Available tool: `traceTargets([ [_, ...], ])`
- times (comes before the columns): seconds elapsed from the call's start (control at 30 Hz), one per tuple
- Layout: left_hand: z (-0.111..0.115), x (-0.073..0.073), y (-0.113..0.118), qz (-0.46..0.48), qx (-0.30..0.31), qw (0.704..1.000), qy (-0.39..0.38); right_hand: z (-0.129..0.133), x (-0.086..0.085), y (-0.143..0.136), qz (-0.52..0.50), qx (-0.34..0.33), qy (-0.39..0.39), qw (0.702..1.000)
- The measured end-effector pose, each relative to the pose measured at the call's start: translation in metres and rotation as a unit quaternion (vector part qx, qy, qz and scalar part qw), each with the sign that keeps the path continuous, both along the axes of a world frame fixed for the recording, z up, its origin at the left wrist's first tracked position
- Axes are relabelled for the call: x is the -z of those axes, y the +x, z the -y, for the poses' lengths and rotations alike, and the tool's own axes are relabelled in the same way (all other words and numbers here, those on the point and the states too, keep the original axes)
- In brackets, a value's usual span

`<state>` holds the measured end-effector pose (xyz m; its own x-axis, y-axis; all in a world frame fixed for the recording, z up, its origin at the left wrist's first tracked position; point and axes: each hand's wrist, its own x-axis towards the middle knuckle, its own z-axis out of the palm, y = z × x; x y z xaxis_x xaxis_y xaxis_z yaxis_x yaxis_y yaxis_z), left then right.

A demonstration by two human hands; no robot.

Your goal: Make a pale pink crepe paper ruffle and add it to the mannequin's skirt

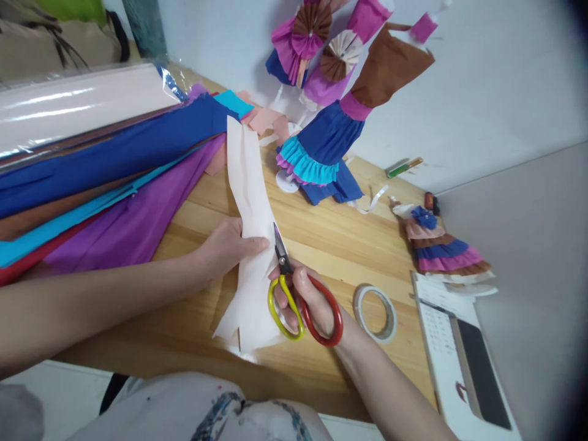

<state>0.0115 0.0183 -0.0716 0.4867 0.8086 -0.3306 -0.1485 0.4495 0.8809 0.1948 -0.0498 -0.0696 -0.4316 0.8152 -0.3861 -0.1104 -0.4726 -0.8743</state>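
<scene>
My left hand (229, 248) pinches a long strip of pale pink crepe paper (250, 184), the thumb on top and the fingers behind it. The strip runs from the coloured sheets down toward my body and flares at its lower end, where a slit shows. In my right hand (312, 294) is a pair of scissors (282, 260) with one yellow and one red handle loop. Thumb and fingers sit in the loops. The blades lie at the right edge of the strip, close to my left thumb; they look nearly closed.
Stacked blue, purple, turquoise and brown crepe sheets (114, 153) fill the left side. Small paper dresses (328, 131) stand at the back, another (448, 245) at the right. A tape roll (374, 312) lies right of my hand, near a white board (459, 349). A green-handled cutter (404, 167) lies by the wall.
</scene>
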Motion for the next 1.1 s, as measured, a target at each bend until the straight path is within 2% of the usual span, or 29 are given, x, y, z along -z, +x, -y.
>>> traceTargets([
  [0.27, 0.0, 0.002, 0.0, 0.008, 0.001, 1.0, 0.008, -0.004, -0.007, -0.002, 0.049, -0.008, 0.007, 0.999],
  [0.63, 0.0, -0.008, 0.002, 0.023, 0.015, 1.0, 0.001, -0.008, -0.004, -0.002, -0.036, 0.01, -0.067, 0.997],
  [0.83, 0.001, -0.011, 0.002, -0.002, 0.032, 0.999, 0.013, -0.013, -0.006, -0.002, -0.014, 0.008, -0.09, 0.996],
  [1.1, 0.001, -0.007, 0.002, -0.004, 0.011, 1.0, 0.005, -0.013, -0.003, -0.002, 0.026, 0.019, -0.051, 0.998],
])
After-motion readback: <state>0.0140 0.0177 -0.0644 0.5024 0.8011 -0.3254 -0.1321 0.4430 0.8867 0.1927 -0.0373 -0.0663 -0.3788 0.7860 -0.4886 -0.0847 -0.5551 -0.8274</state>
